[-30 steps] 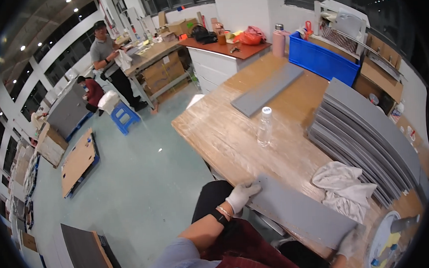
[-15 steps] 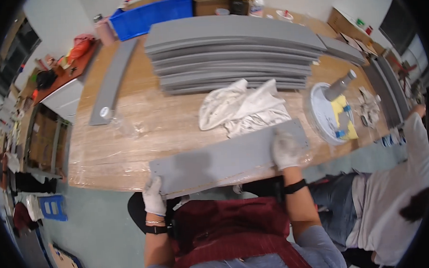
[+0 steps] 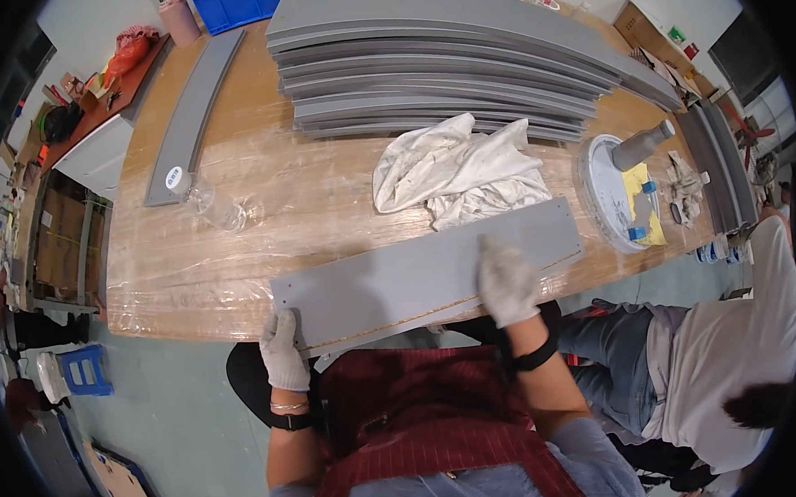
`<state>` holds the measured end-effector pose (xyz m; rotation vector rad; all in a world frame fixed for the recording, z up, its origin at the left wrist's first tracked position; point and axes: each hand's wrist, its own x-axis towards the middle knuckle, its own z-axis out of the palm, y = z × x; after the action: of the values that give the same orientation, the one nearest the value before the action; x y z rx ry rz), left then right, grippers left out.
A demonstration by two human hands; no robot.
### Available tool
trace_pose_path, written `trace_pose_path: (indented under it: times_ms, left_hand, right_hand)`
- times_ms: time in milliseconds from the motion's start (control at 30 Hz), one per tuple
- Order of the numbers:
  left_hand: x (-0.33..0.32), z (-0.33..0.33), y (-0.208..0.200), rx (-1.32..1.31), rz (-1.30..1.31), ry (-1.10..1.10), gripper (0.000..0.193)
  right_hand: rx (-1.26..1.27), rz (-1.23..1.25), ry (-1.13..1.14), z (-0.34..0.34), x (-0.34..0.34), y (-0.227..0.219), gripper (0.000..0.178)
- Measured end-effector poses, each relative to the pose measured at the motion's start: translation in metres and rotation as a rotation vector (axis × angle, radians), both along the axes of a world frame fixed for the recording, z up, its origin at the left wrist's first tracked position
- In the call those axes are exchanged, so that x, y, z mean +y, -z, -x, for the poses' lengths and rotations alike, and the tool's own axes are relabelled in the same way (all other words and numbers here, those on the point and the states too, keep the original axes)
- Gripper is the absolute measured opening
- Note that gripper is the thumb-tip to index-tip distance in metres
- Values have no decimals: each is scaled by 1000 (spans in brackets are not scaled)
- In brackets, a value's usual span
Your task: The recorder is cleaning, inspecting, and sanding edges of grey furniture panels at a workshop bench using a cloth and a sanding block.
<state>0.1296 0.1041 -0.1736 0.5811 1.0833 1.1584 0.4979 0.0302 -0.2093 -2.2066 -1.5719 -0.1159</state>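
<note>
A long grey board (image 3: 400,280) lies aslant at the table's near edge, its chipped brown edge facing me. My left hand (image 3: 284,352), in a white glove, closes around the near left corner with the thumb on top. Toward the right end my gloved right hand (image 3: 508,286) rests on the board's upper face, fingers extended and close together. Whether anything small is under that palm is hidden. Just beyond the board lies a crumpled white cloth (image 3: 462,173).
A tall stack of grey boards (image 3: 442,66) fills the back. One narrow board (image 3: 197,115) and a clear plastic bottle (image 3: 216,207) are at left. A round white lid-like container (image 3: 604,193) holds a grey bottle (image 3: 643,146) and yellow cloth (image 3: 639,204). Another person (image 3: 719,358) is at right.
My right hand has slid left along the board, away from its right end. My left hand keeps its corner. The view has shifted, and more of the board's near edge shows.
</note>
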Motion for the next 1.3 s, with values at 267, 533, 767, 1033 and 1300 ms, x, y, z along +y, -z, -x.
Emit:
trace_pose_path:
  times_ms: [267, 533, 767, 1033, 1300]
  left_hand:
    - [6, 4, 17, 39, -9, 12, 35]
    - [-2, 14, 5, 101, -30, 1, 30]
    - [-2, 36, -22, -352, 87, 329, 65]
    - [7, 47, -14, -476, -1, 483, 97]
    - [11, 52, -11, -431, -106, 549, 102]
  right_hand:
    - [604, 23, -48, 52, 4, 1, 20]
    - [-124, 111, -187, 112, 1, -63, 26]
    - [42, -141, -82, 85, 31, -30, 28]
    - [-169, 51, -580, 243, 68, -80, 15]
    - [60, 261, -165, 185, 56, -45, 44]
